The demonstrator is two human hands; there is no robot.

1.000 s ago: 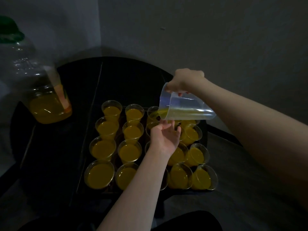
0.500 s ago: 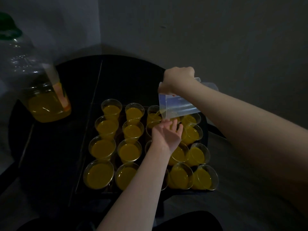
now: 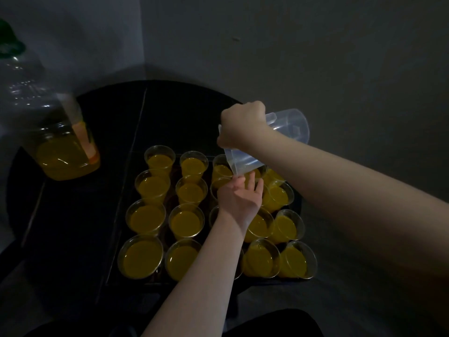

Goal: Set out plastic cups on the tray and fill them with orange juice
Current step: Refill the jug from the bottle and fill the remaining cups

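Note:
Several clear plastic cups filled with orange juice stand in rows on a dark tray. My right hand grips a translucent measuring jug by its handle, tipped steeply with the spout down over the cups in the back rows. The jug looks nearly empty. My left hand is open just below the spout, fingers spread above a cup that it hides.
A large clear juice bottle with a green cap and juice in its bottom stands at the back left of the round black table. Grey walls meet in a corner behind. Dark clothing shows at the bottom edge.
The jug has tipped further, from roughly level to steeply spout-down, and the juice seen in it earlier is gone. My left hand stayed under the spout.

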